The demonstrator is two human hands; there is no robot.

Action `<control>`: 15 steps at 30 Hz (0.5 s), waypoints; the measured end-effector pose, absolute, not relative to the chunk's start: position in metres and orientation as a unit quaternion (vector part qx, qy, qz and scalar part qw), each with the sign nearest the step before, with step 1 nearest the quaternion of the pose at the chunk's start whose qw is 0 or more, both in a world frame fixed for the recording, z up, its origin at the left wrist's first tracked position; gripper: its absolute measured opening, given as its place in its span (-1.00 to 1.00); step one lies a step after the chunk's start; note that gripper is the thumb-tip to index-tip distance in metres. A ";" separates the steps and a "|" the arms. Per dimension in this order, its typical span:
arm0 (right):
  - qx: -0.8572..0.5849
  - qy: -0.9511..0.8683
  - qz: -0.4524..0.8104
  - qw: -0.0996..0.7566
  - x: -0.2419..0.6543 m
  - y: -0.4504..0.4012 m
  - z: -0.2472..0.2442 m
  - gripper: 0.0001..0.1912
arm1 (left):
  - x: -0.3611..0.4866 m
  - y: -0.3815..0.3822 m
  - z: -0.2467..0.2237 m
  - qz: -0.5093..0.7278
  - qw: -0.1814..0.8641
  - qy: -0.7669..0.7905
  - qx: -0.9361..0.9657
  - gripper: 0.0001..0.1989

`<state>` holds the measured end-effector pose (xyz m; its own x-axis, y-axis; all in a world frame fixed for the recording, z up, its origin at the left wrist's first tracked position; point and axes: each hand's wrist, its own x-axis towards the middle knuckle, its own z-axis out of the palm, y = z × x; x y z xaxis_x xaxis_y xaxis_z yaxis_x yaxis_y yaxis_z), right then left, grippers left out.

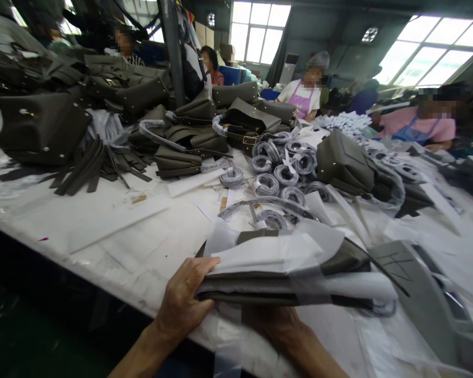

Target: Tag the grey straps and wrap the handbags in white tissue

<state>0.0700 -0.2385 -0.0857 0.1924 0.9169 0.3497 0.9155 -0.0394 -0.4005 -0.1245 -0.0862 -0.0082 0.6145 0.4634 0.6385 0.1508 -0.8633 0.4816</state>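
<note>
Your left hand's (184,291) fingers grasp the dark olive, paper-covered leather-look bag (256,282) above the white table's (43,210) near edge, apparently steadying it; your right hand (281,321) probably supports from beneath, grip hidden.

The nearest bag (256,287) is at the front edge of the desk (118,220). Behind it: strap coils (278,174), another bag (345,160) to their right, heaped bags (142,100) leftward, co-workers (309,94) beyond.
</note>
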 end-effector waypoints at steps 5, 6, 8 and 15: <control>-0.743 -0.631 -0.014 0.223 0.089 -0.275 -0.092 -0.68 | -0.122 -0.091 -0.010 0.387 0.149 0.136 0.900 -0.29; -0.743 -0.635 -0.018 0.209 0.091 -0.281 -0.094 -0.68 | -0.122 -0.092 -0.011 0.387 0.147 0.133 0.901 -0.29; -0.735 -0.652 -0.022 0.182 0.095 -0.288 -0.098 -0.67 | -0.122 -0.092 -0.012 0.393 0.155 0.139 0.896 -0.30; -0.681 -0.710 -0.014 0.181 0.108 -0.249 -0.102 -0.74 | -0.121 -0.085 -0.009 0.417 0.239 0.175 0.859 -0.35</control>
